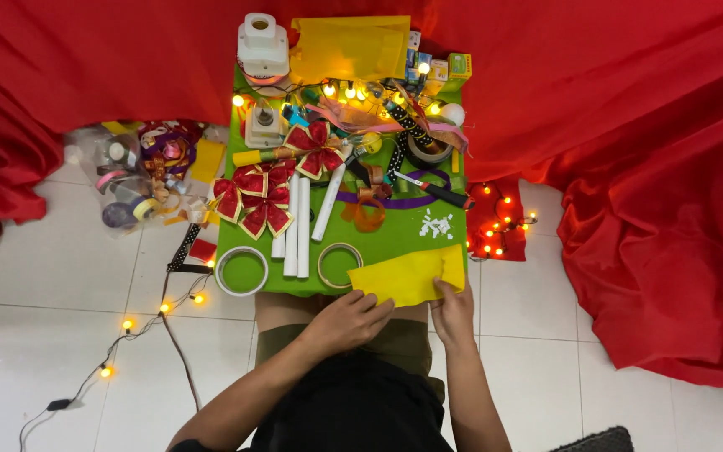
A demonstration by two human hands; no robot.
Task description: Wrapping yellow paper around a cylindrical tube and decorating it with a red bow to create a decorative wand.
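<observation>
Board (pixel 395 238): set on the floor (pixel 60 276) at centre, just beyond the knees.
Sheet (pixel 410 274): laid over the board's 5 o'clock corner; left hand (pixel 346 321) is placed at its 7 o'clock edge, right hand (pixel 453 314) at its 5 o'clock edge.
Two tape rings (pixel 242 270): found at the board's 7 and 6 o'clock edge.
Sticks (pixel 294 226): laid between the rings and the bows (pixel 253 201), which are at 9 o'clock.
Dispenser (pixel 263 46) and folder (pixel 351 48): placed at 12 o'clock, side by side.
Light string (pixel 161 308): run across the floor at 8 o'clock.
Ribbon heap (pixel 140 172): kept off the board at 9 o'clock.
Cloth (pixel 646 167): spread from 12 to 3 o'clock.
</observation>
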